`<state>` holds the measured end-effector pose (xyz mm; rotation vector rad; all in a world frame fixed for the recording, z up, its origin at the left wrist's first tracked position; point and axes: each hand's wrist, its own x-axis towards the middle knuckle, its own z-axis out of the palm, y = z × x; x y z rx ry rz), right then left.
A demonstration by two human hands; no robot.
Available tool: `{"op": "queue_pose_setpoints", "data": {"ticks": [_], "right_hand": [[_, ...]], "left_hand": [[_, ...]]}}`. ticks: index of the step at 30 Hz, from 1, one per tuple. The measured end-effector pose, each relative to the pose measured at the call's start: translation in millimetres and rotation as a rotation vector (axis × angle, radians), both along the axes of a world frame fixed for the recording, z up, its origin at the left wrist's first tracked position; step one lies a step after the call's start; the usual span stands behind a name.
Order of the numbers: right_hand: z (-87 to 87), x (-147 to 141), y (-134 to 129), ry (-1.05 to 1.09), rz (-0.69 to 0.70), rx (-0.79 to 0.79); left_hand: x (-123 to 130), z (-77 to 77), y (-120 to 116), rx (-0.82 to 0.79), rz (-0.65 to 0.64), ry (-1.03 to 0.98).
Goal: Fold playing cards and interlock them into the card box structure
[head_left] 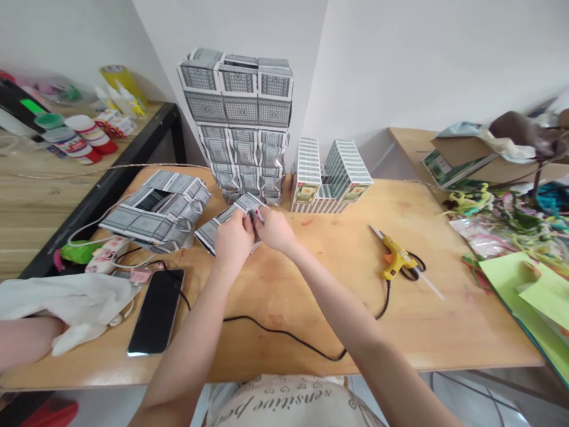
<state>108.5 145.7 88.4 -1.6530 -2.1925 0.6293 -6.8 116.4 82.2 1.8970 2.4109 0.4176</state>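
My left hand [233, 238] and my right hand [274, 229] meet over a flat panel of grey patterned playing cards [208, 231]. Both have their fingers pinched together on its near part; the exact spot between the fingertips is hidden. Right behind the panel stands a tall tower of the same cards [240, 110], leaning near the wall. To the left lies a lower card structure [133, 216] with a rectangular gap in its top. A U-shaped block of green and white cards [309, 172] stands right of the tower.
On the right lie a yellow hot glue gun [395, 259] and black-handled scissors [415, 267]; its black cord [284, 333] crosses the table under my arms. A phone [157, 311] lies left. Another person's arm [26, 343] rests by a white cloth [80, 299]. Scraps [524, 219] cover the right edge.
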Motion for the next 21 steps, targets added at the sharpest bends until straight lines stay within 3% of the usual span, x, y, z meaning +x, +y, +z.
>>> {"op": "queue_pose_setpoints", "data": {"ticks": [4, 7, 11, 14, 16, 21], "right_hand": [[-4.9, 2, 3, 0.055, -0.059, 0.021], [-6.3, 5, 1, 0.185, -0.028, 0.005], [-11.9, 35, -9, 0.338, -0.020, -0.099], [-24.6, 75, -16, 0.178, -0.097, -0.158], [-35.9, 97, -17, -0.039, -0.127, -0.191], [-58.1, 102, -5, -0.382, -0.008, -0.132]], "left_hand": [[3, -0.6, 3, -0.008, 0.060, 0.048], [4, 0.8, 6, 0.005, 0.037, 0.040], [-4, 10.8, 5, 0.075, 0.082, 0.053], [-3, 19.5, -12, 0.108, 0.015, 0.074], [7, 19.0, -29, -0.012, -0.081, 0.081], [39, -13.3, -68, -0.328, -0.250, 0.040]]}}
